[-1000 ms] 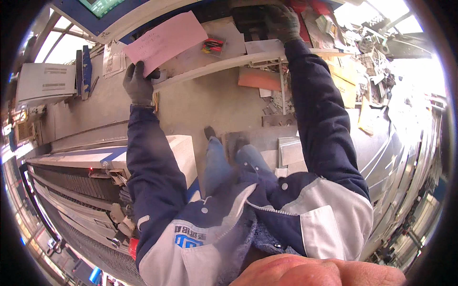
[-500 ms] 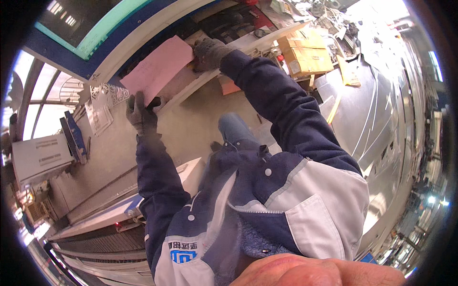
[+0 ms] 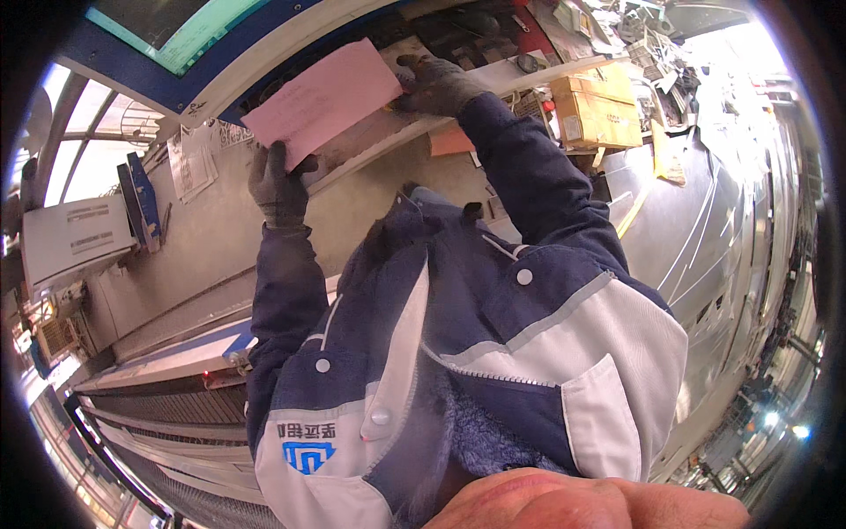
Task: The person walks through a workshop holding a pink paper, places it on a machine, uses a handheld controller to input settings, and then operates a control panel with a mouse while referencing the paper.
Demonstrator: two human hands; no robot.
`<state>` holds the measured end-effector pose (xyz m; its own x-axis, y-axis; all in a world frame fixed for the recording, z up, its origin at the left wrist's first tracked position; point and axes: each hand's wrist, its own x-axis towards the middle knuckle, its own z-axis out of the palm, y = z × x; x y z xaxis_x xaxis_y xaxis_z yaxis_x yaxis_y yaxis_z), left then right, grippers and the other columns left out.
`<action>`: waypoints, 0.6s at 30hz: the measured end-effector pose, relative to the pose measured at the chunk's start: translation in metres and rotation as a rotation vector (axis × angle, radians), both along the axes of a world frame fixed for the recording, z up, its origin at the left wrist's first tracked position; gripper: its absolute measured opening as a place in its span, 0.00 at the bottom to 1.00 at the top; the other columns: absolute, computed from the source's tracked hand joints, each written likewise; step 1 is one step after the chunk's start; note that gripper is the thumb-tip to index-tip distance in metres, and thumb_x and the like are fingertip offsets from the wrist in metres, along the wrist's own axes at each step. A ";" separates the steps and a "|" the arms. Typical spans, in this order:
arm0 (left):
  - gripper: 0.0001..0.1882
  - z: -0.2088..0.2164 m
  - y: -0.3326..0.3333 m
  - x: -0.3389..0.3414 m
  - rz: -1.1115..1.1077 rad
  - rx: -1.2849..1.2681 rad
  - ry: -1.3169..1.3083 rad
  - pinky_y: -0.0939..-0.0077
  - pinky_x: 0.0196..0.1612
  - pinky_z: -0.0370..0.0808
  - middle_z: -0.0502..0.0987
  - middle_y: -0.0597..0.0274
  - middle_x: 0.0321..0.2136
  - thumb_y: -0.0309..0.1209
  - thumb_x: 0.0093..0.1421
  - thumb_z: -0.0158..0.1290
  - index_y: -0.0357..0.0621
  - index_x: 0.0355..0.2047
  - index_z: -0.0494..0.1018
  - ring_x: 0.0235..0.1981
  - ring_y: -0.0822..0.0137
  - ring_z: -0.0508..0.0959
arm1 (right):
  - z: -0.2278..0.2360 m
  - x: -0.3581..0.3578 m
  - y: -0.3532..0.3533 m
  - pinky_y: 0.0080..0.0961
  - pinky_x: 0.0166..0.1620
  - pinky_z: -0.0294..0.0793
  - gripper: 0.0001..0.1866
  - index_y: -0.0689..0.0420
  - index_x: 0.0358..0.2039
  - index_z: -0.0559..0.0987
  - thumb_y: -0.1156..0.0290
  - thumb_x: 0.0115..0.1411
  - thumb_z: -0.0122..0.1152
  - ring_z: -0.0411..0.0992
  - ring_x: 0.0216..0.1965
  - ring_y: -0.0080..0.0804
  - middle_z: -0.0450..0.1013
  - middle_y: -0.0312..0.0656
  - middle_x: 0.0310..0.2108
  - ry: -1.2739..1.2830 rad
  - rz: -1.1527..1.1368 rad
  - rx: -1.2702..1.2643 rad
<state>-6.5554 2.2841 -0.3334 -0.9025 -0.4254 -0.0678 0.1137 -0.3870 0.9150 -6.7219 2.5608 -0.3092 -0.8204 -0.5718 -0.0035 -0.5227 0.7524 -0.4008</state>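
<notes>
A pink sheet of paper (image 3: 324, 101) is stretched out flat between my two hands, above a cluttered ledge. My left hand (image 3: 280, 187), in a dark grey glove, pinches its near left corner, thumb toward the edge. On the opposite side my right hand (image 3: 441, 85), gloved the same way, has its fingers closed at the sheet's right edge. Faint writing shows on the paper. Part of the right hand's grip is hard to make out against the dark items behind it.
A machine with a teal-framed screen (image 3: 176, 40) rises beyond the ledge (image 3: 370, 150). To the right are a cardboard box (image 3: 599, 110), piled scraps and a large metal sheet (image 3: 696, 212). A white cabinet (image 3: 75, 242) stands left, near cut-patterned pieces (image 3: 192, 167).
The whole view has shifted, so the box and ledge sit farther right. Both hands still hold the pink sheet, which appears slightly higher and farther right in the picture.
</notes>
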 end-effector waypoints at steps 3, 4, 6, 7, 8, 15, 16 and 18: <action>0.16 0.001 -0.001 0.001 0.001 -0.001 -0.020 0.63 0.32 0.81 0.81 0.52 0.33 0.36 0.70 0.54 0.33 0.46 0.73 0.30 0.58 0.83 | -0.023 -0.017 0.017 0.36 0.57 0.75 0.34 0.55 0.55 0.81 0.47 0.53 0.74 0.77 0.54 0.48 0.79 0.53 0.51 -0.261 -0.062 -0.332; 0.16 0.001 -0.001 0.001 0.011 -0.009 -0.045 0.64 0.32 0.81 0.81 0.52 0.33 0.36 0.70 0.54 0.33 0.46 0.73 0.30 0.58 0.83 | -0.031 -0.026 0.022 0.38 0.56 0.75 0.30 0.55 0.55 0.80 0.48 0.58 0.68 0.78 0.53 0.47 0.79 0.52 0.51 -0.154 0.036 -0.294; 0.16 0.003 -0.001 0.000 0.030 -0.024 -0.120 0.65 0.33 0.81 0.81 0.51 0.33 0.37 0.71 0.54 0.34 0.46 0.73 0.30 0.58 0.83 | -0.045 -0.042 0.032 0.41 0.54 0.76 0.24 0.53 0.56 0.79 0.50 0.68 0.57 0.78 0.52 0.45 0.79 0.51 0.49 0.049 0.233 -0.222; 0.17 0.004 0.000 -0.001 0.040 -0.044 -0.128 0.66 0.32 0.81 0.81 0.52 0.32 0.38 0.70 0.54 0.33 0.45 0.73 0.29 0.59 0.83 | -0.050 -0.047 0.037 0.40 0.53 0.77 0.23 0.53 0.56 0.79 0.51 0.68 0.57 0.79 0.50 0.45 0.80 0.50 0.49 -0.087 0.177 -0.248; 0.18 0.006 0.000 -0.002 0.059 -0.066 -0.142 0.67 0.32 0.80 0.80 0.52 0.31 0.39 0.70 0.54 0.33 0.44 0.73 0.28 0.60 0.82 | -0.053 -0.053 0.044 0.39 0.51 0.78 0.23 0.53 0.56 0.79 0.52 0.69 0.57 0.80 0.49 0.44 0.80 0.49 0.49 -0.219 0.122 -0.272; 0.18 0.015 0.018 -0.022 -0.012 -0.093 -0.222 0.68 0.30 0.80 0.80 0.53 0.34 0.37 0.70 0.53 0.31 0.47 0.75 0.31 0.62 0.82 | -0.014 -0.071 0.094 0.29 0.48 0.82 0.18 0.58 0.54 0.81 0.63 0.68 0.63 0.80 0.45 0.33 0.81 0.44 0.48 -0.180 -0.146 -0.962; 0.17 0.015 0.022 -0.027 -0.021 -0.143 -0.273 0.68 0.31 0.80 0.81 0.53 0.34 0.37 0.69 0.54 0.31 0.46 0.75 0.32 0.62 0.83 | -0.007 -0.070 0.095 0.27 0.49 0.81 0.18 0.60 0.54 0.80 0.64 0.69 0.63 0.80 0.47 0.31 0.81 0.43 0.48 -0.245 -0.172 -0.887; 0.15 0.015 0.031 -0.036 -0.081 -0.231 -0.359 0.67 0.32 0.81 0.81 0.52 0.35 0.35 0.69 0.55 0.32 0.43 0.76 0.33 0.61 0.85 | -0.002 -0.064 0.085 0.30 0.45 0.83 0.21 0.58 0.55 0.80 0.60 0.67 0.65 0.81 0.42 0.31 0.81 0.46 0.47 -0.522 -0.200 -0.869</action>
<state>-6.5911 2.3151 -0.3182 -0.8700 -0.3948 -0.2953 -0.2503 -0.1623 0.9545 -6.7861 2.6454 -0.3109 -0.9153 -0.4009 -0.0373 -0.0250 0.1489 -0.9885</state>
